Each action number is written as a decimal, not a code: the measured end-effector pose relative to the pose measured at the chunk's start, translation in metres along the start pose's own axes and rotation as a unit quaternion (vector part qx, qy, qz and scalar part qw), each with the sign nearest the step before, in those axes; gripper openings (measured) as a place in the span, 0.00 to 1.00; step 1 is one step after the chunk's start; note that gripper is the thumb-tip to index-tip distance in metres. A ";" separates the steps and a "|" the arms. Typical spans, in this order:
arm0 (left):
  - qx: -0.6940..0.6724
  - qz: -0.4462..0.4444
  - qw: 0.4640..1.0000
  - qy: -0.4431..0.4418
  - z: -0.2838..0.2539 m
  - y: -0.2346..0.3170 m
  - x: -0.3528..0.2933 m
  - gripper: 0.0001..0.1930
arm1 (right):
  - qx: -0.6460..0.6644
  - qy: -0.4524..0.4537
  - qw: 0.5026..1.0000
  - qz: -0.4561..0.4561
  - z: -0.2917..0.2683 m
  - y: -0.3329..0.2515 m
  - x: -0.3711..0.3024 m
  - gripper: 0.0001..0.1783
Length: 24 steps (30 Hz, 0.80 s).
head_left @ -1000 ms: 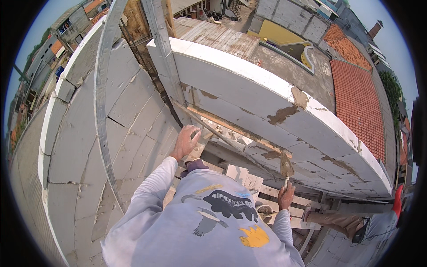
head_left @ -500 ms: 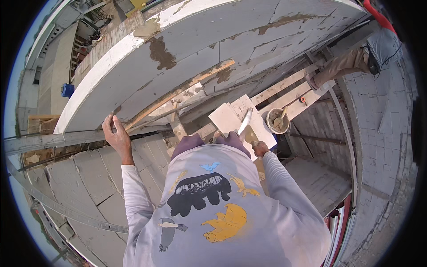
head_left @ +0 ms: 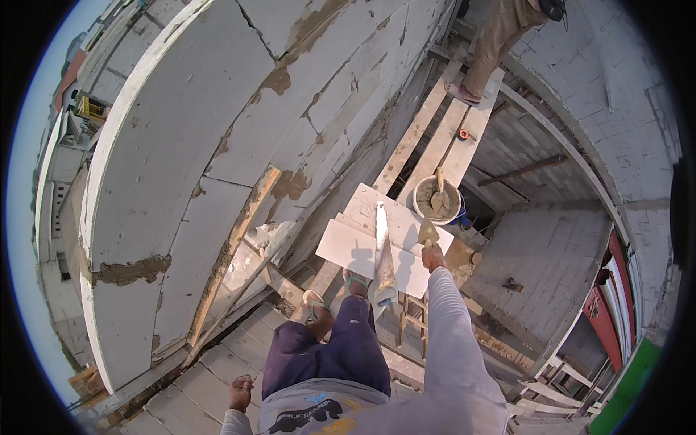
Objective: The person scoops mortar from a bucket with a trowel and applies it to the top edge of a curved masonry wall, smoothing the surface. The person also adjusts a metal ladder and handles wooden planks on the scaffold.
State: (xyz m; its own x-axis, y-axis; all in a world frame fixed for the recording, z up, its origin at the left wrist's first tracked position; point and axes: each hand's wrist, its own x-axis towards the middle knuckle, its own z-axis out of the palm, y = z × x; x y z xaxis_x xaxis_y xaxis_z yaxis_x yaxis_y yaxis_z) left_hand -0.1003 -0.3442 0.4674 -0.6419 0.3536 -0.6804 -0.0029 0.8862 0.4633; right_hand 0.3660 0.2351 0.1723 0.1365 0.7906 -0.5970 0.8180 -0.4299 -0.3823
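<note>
Two hands are apart here. Nearest, the left hand is low by the hip, fingers curled against a grey block ledge; I cannot tell whether it grips anything. The right hand reaches forward, closed on the handle of a trowel, whose blade hangs over the white blocks lying on the planks.

Feet in sandals stand at the near end of the blocks, with a long saw lying between them and the trowel. A step forward could catch the saw or tip a block, since the blocks overhang the narrow planks.

Right of the planks the scaffold drops open to a lower floor; a slip there would be a fall, and a dropped trowel would go down too. Left, the curved block wall stands close and leaves little elbow room.

Just beyond the trowel sits a mortar bucket with a second trowel in it, near the plank edge, easy to knock off. Farther along, another person's legs stand on the same planks, so free room ahead is short.
</note>
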 end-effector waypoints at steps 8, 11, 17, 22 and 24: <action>0.191 -0.062 0.977 -0.074 0.014 -0.037 0.093 0.26 | 0.038 0.117 0.991 0.058 0.040 -0.004 0.162 0.20; 0.195 -0.055 0.977 -0.073 0.028 -0.037 0.108 0.26 | 0.024 0.128 0.991 0.019 0.062 0.021 0.186 0.24; 0.204 -0.017 0.978 -0.044 0.024 -0.034 0.114 0.26 | 0.097 0.142 0.985 0.025 0.040 0.005 0.089 0.31; 0.188 0.010 0.982 -0.028 0.033 -0.030 0.125 0.23 | 0.234 0.103 0.964 0.080 0.054 0.032 0.078 0.25; 0.058 -0.005 0.998 -0.003 0.050 -0.036 0.096 0.20 | 0.174 0.085 0.981 0.022 0.060 0.018 0.071 0.20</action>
State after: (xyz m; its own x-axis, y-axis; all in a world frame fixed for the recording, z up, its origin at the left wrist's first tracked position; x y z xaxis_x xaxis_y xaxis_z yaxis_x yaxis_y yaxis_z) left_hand -0.1239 -0.3276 0.3567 -0.6382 0.3460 -0.6877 0.0794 0.9181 0.3883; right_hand 0.3573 0.2573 0.0808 0.2834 0.8160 -0.5039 0.5730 -0.5654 -0.5933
